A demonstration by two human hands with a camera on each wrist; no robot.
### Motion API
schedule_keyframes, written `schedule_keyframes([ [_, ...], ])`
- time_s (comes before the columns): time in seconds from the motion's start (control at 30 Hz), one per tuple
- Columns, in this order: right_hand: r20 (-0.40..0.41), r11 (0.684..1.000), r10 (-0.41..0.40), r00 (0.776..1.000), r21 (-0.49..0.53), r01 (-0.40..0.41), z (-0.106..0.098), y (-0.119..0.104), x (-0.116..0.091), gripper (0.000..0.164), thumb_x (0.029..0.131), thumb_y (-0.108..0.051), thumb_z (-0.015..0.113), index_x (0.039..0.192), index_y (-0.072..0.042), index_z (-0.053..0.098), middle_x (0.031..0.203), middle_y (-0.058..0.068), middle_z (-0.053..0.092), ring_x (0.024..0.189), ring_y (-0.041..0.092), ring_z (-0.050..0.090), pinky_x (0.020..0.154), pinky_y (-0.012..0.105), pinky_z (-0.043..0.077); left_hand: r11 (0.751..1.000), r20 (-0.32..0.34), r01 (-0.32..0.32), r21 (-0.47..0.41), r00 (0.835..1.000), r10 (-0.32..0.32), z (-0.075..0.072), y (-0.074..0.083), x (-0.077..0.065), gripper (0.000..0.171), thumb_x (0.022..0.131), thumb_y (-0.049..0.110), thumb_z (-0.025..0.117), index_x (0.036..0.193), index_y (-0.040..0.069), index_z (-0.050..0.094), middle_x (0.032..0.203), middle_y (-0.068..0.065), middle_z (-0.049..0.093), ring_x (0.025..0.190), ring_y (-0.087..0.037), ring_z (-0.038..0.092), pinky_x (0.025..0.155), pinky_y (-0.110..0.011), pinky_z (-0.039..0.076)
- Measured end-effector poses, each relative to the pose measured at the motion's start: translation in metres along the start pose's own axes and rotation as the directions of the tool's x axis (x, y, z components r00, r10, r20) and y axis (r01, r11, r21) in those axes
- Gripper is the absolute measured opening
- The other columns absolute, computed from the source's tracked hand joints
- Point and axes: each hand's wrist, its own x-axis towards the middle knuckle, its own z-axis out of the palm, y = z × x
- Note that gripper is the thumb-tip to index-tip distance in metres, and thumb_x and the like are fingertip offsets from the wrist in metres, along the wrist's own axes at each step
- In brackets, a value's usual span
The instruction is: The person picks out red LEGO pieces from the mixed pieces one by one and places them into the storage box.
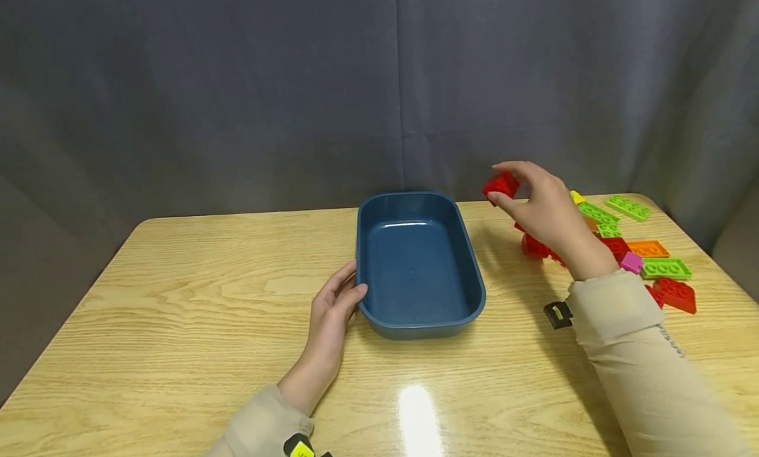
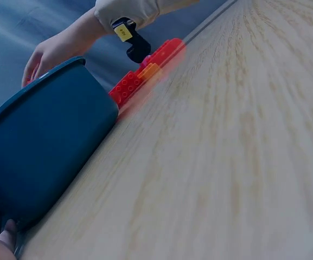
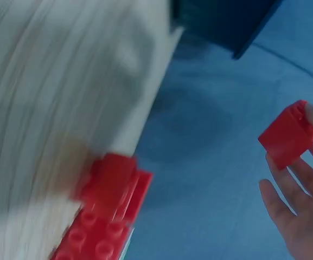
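Observation:
A dark blue rectangular bin (image 1: 418, 272) stands on the wooden table, with nothing inside it in the head view. My left hand (image 1: 332, 312) holds the bin's near left side, its thumb over the rim and the fingers along the outer wall. To the right of the bin, my right hand (image 1: 548, 210) is raised above the table. Between thumb and fingers it pinches a red toy brick (image 1: 501, 184); the right wrist view shows this red brick (image 3: 289, 134) well away from the bin.
Loose toy bricks lie at the table's right side beneath and beyond my right forearm: several red bricks (image 1: 676, 294), a lime green plate (image 1: 667, 268), an orange plate (image 1: 648, 249) and a magenta brick (image 1: 632, 263). A grey curtain (image 1: 267, 101) hangs behind the table.

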Motion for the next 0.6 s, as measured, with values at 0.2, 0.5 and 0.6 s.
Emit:
schedule_keyframes([
  [0.2, 0.005, 0.996, -0.084, 0.996, 0.042, 0.084, 0.011, -0.014, -0.007, 0.045, 0.085, -0.024, 0.067, 0.126, -0.009, 0.057, 0.12, 0.017, 0.061, 0.104, 0.032, 0.055, 0.092, 0.057, 0.047, 1.0, -0.002, 0.005, 0.01, 1.0, -0.005, 0.0, 0.0, -0.001, 0.05, 0.089, 0.01, 0.053, 0.138, 0.005, 0.044, 0.142, -0.018, 0.048, 0.127, -0.024, 0.047, 0.088, -0.008, 0.046],
  [0.5, 0.086, 0.986, -0.166, 0.982, 0.014, 0.165, 0.011, -0.038, -0.014, 0.042, 0.084, -0.03, 0.067, 0.122, -0.014, 0.059, 0.121, 0.01, 0.063, 0.105, 0.024, 0.054, 0.091, 0.053, 0.05, 1.0, -0.002, 0.003, 0.021, 1.0, -0.003, 0.001, 0.001, -0.001, 0.05, 0.09, 0.01, 0.052, 0.138, 0.005, 0.043, 0.142, -0.019, 0.048, 0.128, -0.025, 0.047, 0.088, -0.007, 0.046],
  [0.6, 0.138, 0.979, -0.202, 0.97, 0.0, 0.204, 0.011, -0.048, -0.018, 0.043, 0.083, -0.031, 0.068, 0.122, -0.017, 0.06, 0.113, 0.006, 0.065, 0.099, 0.02, 0.055, 0.086, 0.047, 0.052, 1.0, -0.005, 0.002, 0.018, 1.0, -0.002, 0.002, 0.002, -0.001, 0.05, 0.09, 0.009, 0.053, 0.138, 0.005, 0.044, 0.141, -0.019, 0.048, 0.127, -0.025, 0.047, 0.087, -0.008, 0.046],
])
